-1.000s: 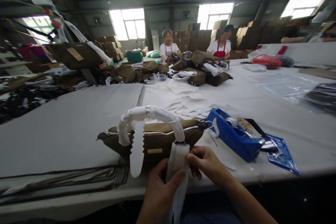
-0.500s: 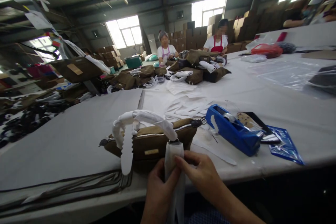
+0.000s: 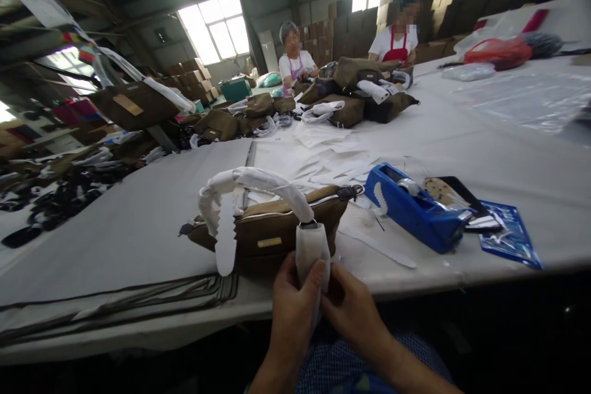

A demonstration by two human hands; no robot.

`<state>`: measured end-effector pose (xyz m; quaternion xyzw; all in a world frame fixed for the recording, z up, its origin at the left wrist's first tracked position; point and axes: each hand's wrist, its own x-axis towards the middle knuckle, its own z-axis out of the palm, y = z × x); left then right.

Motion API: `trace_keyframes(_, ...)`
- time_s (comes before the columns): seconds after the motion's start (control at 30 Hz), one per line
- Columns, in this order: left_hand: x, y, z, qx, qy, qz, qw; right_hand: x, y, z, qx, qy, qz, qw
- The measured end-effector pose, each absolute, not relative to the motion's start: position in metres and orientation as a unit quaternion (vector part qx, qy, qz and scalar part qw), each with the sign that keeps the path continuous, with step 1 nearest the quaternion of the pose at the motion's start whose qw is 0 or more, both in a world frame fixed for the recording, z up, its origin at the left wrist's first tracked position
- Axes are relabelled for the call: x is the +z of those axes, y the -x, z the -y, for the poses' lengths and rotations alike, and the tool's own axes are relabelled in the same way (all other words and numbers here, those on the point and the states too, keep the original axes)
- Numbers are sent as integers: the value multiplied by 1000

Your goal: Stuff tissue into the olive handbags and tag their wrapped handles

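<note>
A brown handbag (image 3: 272, 231) lies on the white table (image 3: 138, 228) right in front of me, its handle (image 3: 252, 184) wrapped in white paper. A white paper strip (image 3: 310, 249) hangs from the metal ring at the handle's right end. My left hand (image 3: 293, 308) pinches this strip with the thumb on its front. My right hand (image 3: 353, 311) holds the same strip from the right side, fingers curled behind it. A second loose paper strip (image 3: 226, 237) dangles from the handle's left end.
A blue tape dispenser (image 3: 413, 209) stands to the right of the bag, beside a dark tray (image 3: 462, 194) and a blue plastic packet (image 3: 508, 237). Cut paper strips (image 3: 323, 169) lie behind. More brown bags (image 3: 351, 104) are piled farther back, where two people sit working.
Both hands have drawn lower and closer together on the hanging paper strip. The view has tilted and shifted, so the bag sits higher in the frame.
</note>
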<state>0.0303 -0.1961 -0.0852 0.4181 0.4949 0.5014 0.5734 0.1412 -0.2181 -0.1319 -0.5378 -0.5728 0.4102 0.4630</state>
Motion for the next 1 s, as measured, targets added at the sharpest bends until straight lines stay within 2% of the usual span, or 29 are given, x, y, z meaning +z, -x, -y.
trace_keyframes(0.13,-94,-36,198,505,-444,-529,518,-135,-134,221,364,519,596,492)
trace_keyframes(0.3,-95,-39,198,494,-459,-548,495,-120,-140,239,490,433,582,484)
trace_keyframes(0.37,-93,-40,197,498,-458,-553,486,-117,-142,240,514,441,553,485)
trace_keyframes(0.47,-92,-35,196,501,-447,-529,519,-118,-144,236,528,474,520,475)
trace_keyframes(0.6,-93,-14,207,505,-376,-483,609,-119,-149,230,633,446,433,462)
trace_keyframes(0.73,-101,2,229,483,-371,-519,601,-121,-146,226,668,435,404,449)
trace_keyframes(0.87,-110,4,241,457,-390,-554,576,-112,-146,224,626,465,455,429)
trace_keyframes(0.93,-114,6,241,454,-380,-583,556,-97,-163,221,548,470,572,388)
trace_keyframes(1.0,-118,10,238,449,-384,-611,527,-77,-197,216,419,477,685,358)
